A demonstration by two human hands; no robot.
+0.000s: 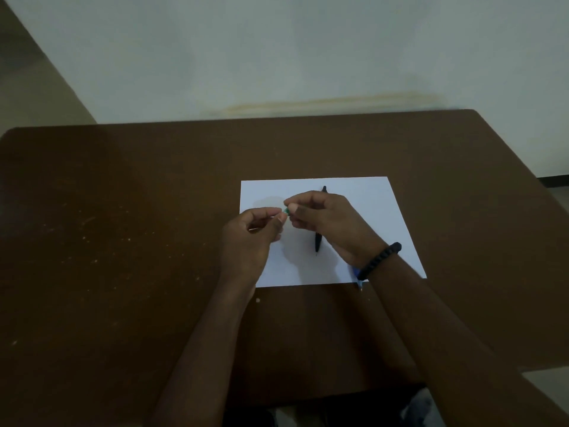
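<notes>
Above the paper [369,204], near its left side, the left hand [246,241] and the right hand [329,226] both pinch a small green piece [286,210] between their fingers. The work seems at its beginning: the paper is blank and the pen [318,241] lies unused beneath the right hand. No writing is readable.

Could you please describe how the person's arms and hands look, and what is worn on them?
The left forearm and the right forearm are bare, with no sleeves in view. The right hand has a dark bracelet of chunky beads or braid around its wrist. The left hand and its wrist carry nothing. The light is too dim to tell about rings.
</notes>
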